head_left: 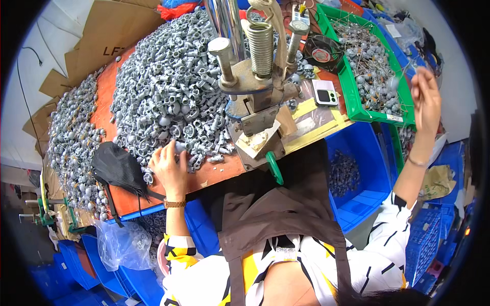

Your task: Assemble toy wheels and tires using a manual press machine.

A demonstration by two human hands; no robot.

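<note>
My left hand (171,168) is at the near edge of a large heap of grey plastic fittings (168,86), its fingers curled and pinching a grey fitting (179,147). Raised at the far right, my right hand (427,99) is closed beside the rim of a green tray (352,86). A thin wire-stemmed part with a grey ball (392,84) shows at its fingertips, blurred. Similar ball-and-wire parts (375,61) fill that tray. Between my hands stands a metal press (258,84) with a coil spring, bolts and a green handle (274,168).
A black pouch (120,166) lies left of my left hand. Farther left is a second heap of grey parts (76,143). A small fan (322,53) and a white device (325,93) sit right of the press. Blue bins (357,204) stand below the table edge.
</note>
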